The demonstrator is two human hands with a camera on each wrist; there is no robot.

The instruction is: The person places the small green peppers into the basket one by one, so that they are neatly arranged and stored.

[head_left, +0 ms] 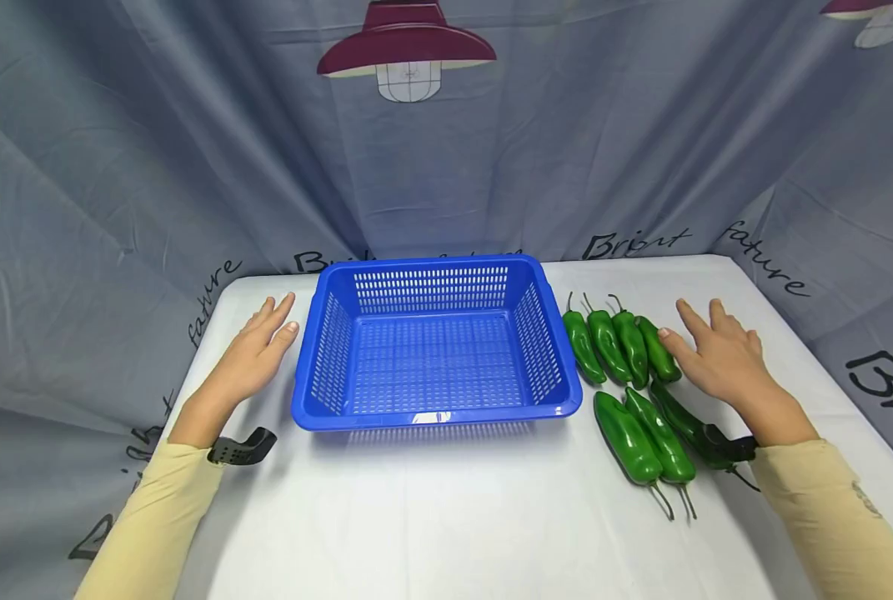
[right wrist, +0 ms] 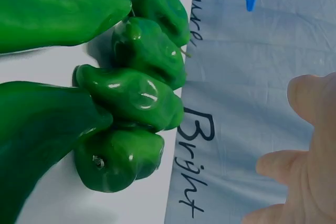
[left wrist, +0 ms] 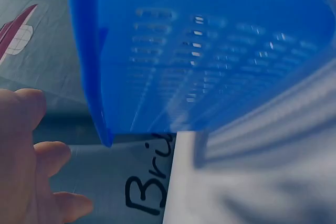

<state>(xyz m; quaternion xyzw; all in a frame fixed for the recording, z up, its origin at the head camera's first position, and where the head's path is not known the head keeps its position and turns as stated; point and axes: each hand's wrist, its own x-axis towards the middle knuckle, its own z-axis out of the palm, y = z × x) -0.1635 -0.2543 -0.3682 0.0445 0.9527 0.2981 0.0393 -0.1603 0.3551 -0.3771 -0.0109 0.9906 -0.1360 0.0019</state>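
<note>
A blue plastic basket [head_left: 434,415] with slotted walls stands at the middle of the table, its inside bare. To its left my left hand [head_left: 254,354] hovers with fingers spread, holding nothing; the basket's side wall [left wrist: 173,77] fills much of the left wrist view. Right of the basket lie several green peppers [head_left: 628,437] in two rows, stems pointing away in the back row and toward me in the front. My right hand [head_left: 727,358], fingers spread and holding nothing, is beside the back-row peppers [right wrist: 128,95], over the table's right side.
The table has a white top [head_left: 446,517]. Grey curtains [head_left: 446,175] printed with lamps and black lettering hang around its back and sides. A black wrist camera [head_left: 242,447] sits on the left wrist, and another [head_left: 727,443] on the right overlaps a front-row pepper.
</note>
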